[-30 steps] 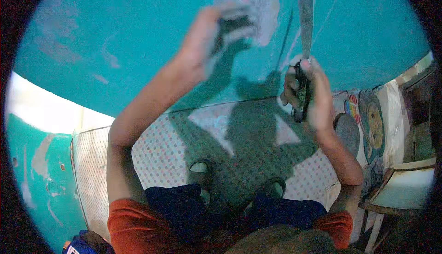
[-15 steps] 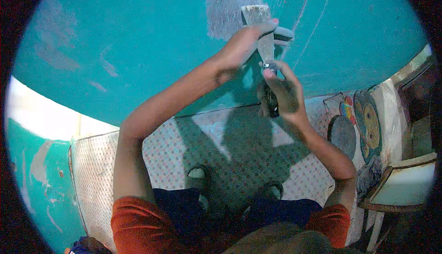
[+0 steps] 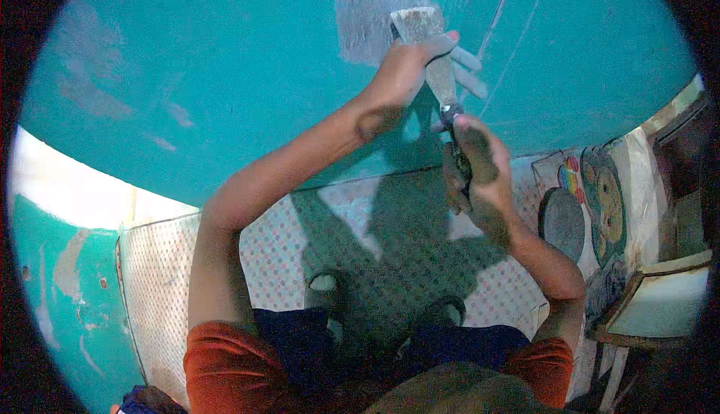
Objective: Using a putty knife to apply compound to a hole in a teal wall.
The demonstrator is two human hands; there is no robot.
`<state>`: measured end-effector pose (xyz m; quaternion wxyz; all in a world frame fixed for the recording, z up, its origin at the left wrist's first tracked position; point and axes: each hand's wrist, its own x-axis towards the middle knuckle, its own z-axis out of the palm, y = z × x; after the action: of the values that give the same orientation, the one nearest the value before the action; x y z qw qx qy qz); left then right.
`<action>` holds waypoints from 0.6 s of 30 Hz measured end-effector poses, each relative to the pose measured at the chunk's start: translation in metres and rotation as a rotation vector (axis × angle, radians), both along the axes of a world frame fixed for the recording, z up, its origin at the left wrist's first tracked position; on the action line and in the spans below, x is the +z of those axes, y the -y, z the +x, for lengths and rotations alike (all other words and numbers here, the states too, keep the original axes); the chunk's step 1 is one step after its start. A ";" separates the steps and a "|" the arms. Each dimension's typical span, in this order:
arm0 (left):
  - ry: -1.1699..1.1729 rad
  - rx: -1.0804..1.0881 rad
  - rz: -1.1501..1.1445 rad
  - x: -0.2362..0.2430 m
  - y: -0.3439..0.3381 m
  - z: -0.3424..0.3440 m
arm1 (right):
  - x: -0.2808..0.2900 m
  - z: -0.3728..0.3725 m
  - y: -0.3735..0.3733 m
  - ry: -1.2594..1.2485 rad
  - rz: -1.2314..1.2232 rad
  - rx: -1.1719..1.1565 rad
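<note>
A putty knife with a pale, smeared metal blade [image 3: 442,82] and a dark handle points up toward the turquoise wall [image 3: 247,76]. My right hand [image 3: 486,170] is closed around its handle, just below the collar. My left hand [image 3: 409,69] lies across the blade, thumb over the front and whitened fingers stretched out behind it. A narrow dark edge shows beside the blade's left corner; I cannot tell whether it is a second tool or a shadow. Above the blade, a grey rectangular patch of filler [image 3: 382,13] covers part of the wall.
Pale scratches and grey smears mark the wall. Dotted flooring [image 3: 274,256] lies below, with my feet on it. At the right stand a round grey disc [image 3: 562,223], a patterned panel [image 3: 604,196] and a small table with a pale top [image 3: 664,305].
My right hand has shifted a little right and down along with the handle, so the knife tilts more. The left fingers have spread further apart behind the blade.
</note>
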<state>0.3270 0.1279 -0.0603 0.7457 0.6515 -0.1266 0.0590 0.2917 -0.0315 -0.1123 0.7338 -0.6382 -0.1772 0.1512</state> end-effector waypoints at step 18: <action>-0.134 -0.006 -0.152 0.001 0.012 0.003 | 0.002 -0.002 -0.008 0.090 -0.008 -0.009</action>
<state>0.3298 0.1159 -0.0589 0.7998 0.5952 -0.0737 0.0227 0.2900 -0.0231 -0.1104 0.7232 -0.6481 -0.2065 0.1197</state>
